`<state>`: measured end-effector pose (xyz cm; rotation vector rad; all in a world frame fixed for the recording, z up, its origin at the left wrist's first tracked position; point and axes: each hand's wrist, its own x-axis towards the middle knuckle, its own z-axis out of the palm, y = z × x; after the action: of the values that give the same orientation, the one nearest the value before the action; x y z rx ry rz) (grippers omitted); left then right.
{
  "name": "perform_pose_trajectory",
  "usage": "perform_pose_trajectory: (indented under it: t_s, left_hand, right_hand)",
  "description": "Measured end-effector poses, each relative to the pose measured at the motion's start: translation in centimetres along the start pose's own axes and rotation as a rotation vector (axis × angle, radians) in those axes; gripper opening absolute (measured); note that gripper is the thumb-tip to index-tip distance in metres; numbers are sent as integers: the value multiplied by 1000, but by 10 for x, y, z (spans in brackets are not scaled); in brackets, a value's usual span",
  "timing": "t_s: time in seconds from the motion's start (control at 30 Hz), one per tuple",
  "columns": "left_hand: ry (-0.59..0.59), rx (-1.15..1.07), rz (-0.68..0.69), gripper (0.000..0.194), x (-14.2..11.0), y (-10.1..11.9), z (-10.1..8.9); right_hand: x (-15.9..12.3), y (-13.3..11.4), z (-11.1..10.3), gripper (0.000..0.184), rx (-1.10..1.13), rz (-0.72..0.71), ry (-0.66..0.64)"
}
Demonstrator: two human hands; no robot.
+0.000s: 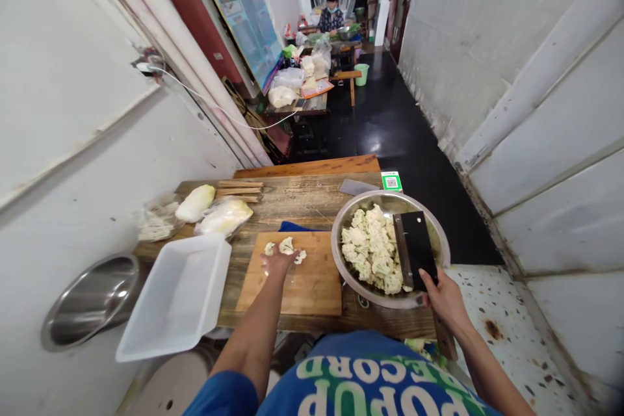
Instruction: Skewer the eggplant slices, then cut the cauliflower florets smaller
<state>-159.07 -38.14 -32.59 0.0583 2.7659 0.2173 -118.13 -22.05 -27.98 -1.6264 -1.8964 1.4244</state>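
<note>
My left hand (277, 262) is over the wooden cutting board (312, 286), its fingers spread among a few cauliflower florets (286, 246). It touches the pieces without a visible grip around one. My right hand (446, 298) is wrapped round the handle of a dark, broad-bladed cleaver (415, 248). The blade hangs over the right side of a large steel bowl (441, 224), next to the heap of cut cauliflower (373, 247) inside. Part of the heap is hidden behind the blade.
A white plastic tub (173, 296) and a steel pot (90, 299) stand at the left. Wrapped cabbage (224, 218) and wooden sticks (238, 190) lie at the back left. A grey flat blade (358, 187) and a QR card (391, 181) lie behind the bowl. Another person (331, 16) sits far back.
</note>
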Motion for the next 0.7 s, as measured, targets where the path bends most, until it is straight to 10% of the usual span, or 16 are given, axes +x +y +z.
perform_pose_trajectory:
  t_s: [0.27,0.4,0.53,0.7]
  left_hand:
    - [79,38,103,95,-12,6,-10]
    - [376,-2,672,64,-56,43,-12]
    - [114,133,1377,46,-114,104,5]
    - [-116,273,1415,39,-161,145,41]
  right_hand:
    - [2,5,-4,38,31,24,24]
    - [3,3,-5,39,31,23,65]
    - [2,3,-7,42,51,20,77]
    - [-6,9,-11,43,85,19,84]
